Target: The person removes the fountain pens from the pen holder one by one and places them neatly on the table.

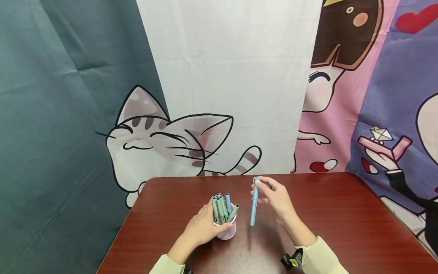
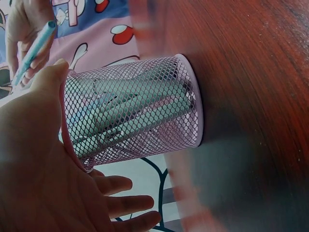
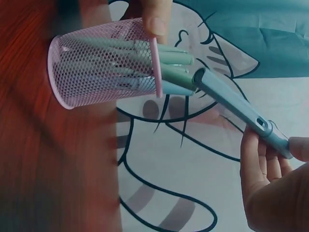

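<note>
A pink mesh pen holder (image 1: 226,232) stands upright on the table, filled with several green and blue pens (image 1: 221,207). My left hand (image 1: 202,225) holds it near the rim, thumb on the near side and fingers round the left and far side. In the left wrist view the thumb lies over the rim of the mesh wall (image 2: 130,111). To the right of the holder, my right hand (image 1: 275,196) pinches a light blue pen (image 1: 254,207) by its upper end. The pen hangs nearly upright above the table, apart from the holder, its clip visible in the right wrist view.
The reddish-brown wooden table (image 1: 342,220) has rounded far corners. Behind it hangs a cloth backdrop (image 1: 236,57) printed with a cartoon cat and figures. A black band with a small device (image 1: 292,259) is on my right wrist.
</note>
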A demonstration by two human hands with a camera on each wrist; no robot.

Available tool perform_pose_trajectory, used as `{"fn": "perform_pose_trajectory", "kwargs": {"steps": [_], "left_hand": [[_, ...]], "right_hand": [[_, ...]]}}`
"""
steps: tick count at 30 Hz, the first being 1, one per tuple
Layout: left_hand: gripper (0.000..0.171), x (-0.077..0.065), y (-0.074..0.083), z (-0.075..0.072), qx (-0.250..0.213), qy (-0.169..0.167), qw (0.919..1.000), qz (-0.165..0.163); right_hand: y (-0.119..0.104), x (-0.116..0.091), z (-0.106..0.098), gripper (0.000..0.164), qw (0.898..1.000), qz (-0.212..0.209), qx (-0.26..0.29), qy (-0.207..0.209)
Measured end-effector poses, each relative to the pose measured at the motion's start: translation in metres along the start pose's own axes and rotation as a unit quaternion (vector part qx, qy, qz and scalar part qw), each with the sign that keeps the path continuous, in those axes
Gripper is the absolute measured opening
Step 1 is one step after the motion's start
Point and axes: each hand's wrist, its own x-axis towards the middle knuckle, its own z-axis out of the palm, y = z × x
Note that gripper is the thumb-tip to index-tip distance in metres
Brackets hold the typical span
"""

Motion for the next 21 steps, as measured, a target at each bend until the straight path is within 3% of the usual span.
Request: {"fn": "perform_pose_trajectory", "kwargs": {"steps": [11, 21], "left_hand": [[0.114, 0.001, -0.002, 0.003, -0.001, 0.002, 1.0000, -0.007], [0.113, 0.001, -0.002, 0.004, 0.001, 0.006, 1.0000, -0.002]], "right_hand": [[0.014, -0.001, -0.008, 0.041, 0.998, 0.060, -0.017, -0.030], [0.029, 0.002, -0.015, 0.032, 0.995, 0.086, 0.017, -0.042]]}}
